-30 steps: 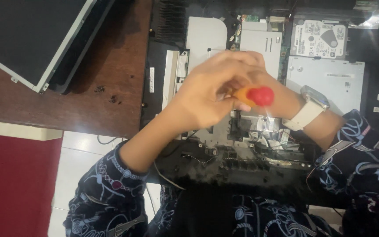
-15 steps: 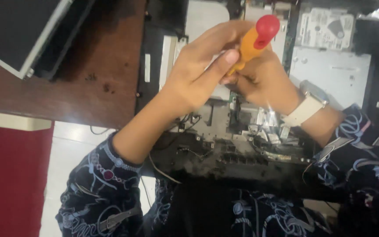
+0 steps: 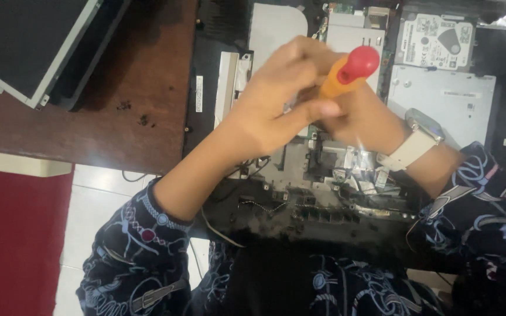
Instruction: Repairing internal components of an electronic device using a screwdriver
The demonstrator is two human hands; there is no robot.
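A screwdriver (image 3: 346, 73) with an orange handle and a red cap is held over an opened laptop (image 3: 335, 169). The left hand (image 3: 276, 108) is closed around the handle, with the fingers wrapped over it and the thumb stretched along its lower side. The right hand (image 3: 361, 120) is placed just behind and under the left one, touching it; how far its fingers are closed and whether they grip the tool cannot be told, because they are hidden by the left hand. The shaft and tip of the screwdriver are not seen. A white wristwatch (image 3: 414, 140) is worn on the right wrist. Both arms are covered by dark patterned sleeves (image 3: 142, 246).

The laptop lies on a brown wooden table (image 3: 118, 111), with its inner metal parts and cables exposed. A hard drive (image 3: 437, 41) is seen at its upper right, and a silver drive bay (image 3: 440, 99) below it. A detached screen panel (image 3: 27, 41) lies at the upper left of the table, well apart from the hands. A red surface (image 3: 13, 240) is seen at the lower left, beside a white tiled floor (image 3: 98, 205).
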